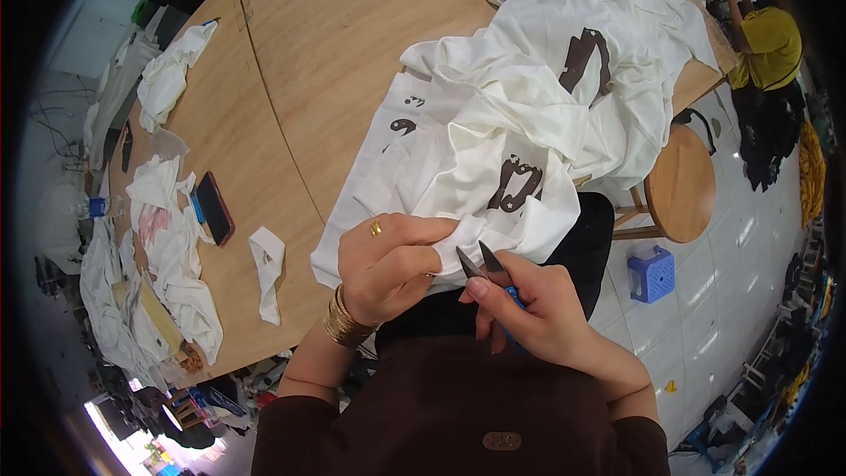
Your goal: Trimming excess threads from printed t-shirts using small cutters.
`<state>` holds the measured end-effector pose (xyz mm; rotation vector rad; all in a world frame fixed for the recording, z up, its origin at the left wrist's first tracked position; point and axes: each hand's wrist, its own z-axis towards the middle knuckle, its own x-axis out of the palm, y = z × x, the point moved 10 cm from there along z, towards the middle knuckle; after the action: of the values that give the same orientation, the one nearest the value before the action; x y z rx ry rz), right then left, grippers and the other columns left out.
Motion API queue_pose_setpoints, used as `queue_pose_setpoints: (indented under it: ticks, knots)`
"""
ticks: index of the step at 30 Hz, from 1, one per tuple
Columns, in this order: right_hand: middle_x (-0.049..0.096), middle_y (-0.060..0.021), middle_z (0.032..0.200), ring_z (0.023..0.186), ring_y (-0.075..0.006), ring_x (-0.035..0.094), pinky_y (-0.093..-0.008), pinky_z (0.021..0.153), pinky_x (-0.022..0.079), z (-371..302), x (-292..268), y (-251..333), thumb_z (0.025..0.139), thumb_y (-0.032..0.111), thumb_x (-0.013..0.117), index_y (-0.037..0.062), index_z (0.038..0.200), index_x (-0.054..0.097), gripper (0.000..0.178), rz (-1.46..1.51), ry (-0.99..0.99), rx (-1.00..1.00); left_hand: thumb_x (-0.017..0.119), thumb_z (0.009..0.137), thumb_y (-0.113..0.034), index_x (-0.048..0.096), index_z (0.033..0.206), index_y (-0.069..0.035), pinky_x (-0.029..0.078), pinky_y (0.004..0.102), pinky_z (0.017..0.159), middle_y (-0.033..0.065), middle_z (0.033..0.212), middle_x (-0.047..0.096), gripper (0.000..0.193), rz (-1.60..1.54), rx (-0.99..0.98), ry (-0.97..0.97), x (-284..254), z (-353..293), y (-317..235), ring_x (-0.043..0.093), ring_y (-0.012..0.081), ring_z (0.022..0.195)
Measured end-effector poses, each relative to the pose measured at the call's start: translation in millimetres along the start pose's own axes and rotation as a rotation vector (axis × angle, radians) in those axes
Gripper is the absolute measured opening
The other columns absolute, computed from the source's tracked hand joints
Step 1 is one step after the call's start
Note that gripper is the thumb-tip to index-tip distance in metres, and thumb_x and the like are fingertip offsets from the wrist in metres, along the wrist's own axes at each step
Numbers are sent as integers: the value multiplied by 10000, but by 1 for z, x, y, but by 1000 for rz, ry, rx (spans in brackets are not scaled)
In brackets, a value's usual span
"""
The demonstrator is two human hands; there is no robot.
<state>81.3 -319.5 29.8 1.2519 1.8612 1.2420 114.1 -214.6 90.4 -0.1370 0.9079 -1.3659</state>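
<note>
A wooden tabletop (326,44) is stretching away in front of the person. White cloth (529,123) with dark prints is lying in folds across its right part, its near end reaching the person's lap. More white fabric (172,256) is heaping along the left side. Beyond the far right corner, a co-worker in a yellow top (773,44) is handling pale fabric. A round wooden stool (680,185) is standing right of the tabletop, a small blue stool (652,275) on the floor nearer. The left hand (388,264) is pinching the cloth's near edge; the right hand (533,308) is gripping snips (495,268). A white strip (267,273) is lying left of the left hand, just beside a phone (216,209). The snips' blades are standing apart, pointing at the cloth; whether they are touching it, I cannot tell.
</note>
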Motion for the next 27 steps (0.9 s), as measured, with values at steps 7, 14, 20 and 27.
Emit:
queue_pose_setpoints:
  ticks: [7, 14, 20, 27]
  knots:
    - [595, -76, 580, 441, -117, 566, -213, 414, 412, 0, 2, -2, 914, 156, 480, -35, 847, 537, 211, 34, 17, 24, 609, 526, 83, 502, 726, -89, 418, 255, 448, 94, 824, 654, 285, -22, -45, -43, -1, -5, 5, 566, 174, 536]
    - [594, -77, 584, 442, -116, 564, -211, 420, 413, 1, 2, -4, 919, 161, 472, -35, 871, 532, 211, 57, 9, 31, 629, 538, 80, 501, 750, -97, 427, 256, 459, 91, 823, 656, 304, -32, -73, -22, 1, -4, 6, 575, 177, 547]
    - [557, -33, 552, 463, -92, 558, -207, 416, 408, 4, 6, -14, 915, 240, 487, 0, 859, 508, 247, 228, -32, -20, 615, 535, 76, 502, 740, -94, 430, 260, 456, 101, 835, 654, 289, -66, -145, -52, 1, -11, 12, 583, 193, 570]
    - [523, -33, 531, 406, -76, 451, -186, 390, 350, 13, 3, -29, 878, 315, 550, -1, 748, 568, 342, 560, -45, 32, 611, 524, 71, 513, 717, -89, 424, 268, 447, 91, 825, 647, 270, 5, -119, -48, 6, -8, 6, 580, 195, 578]
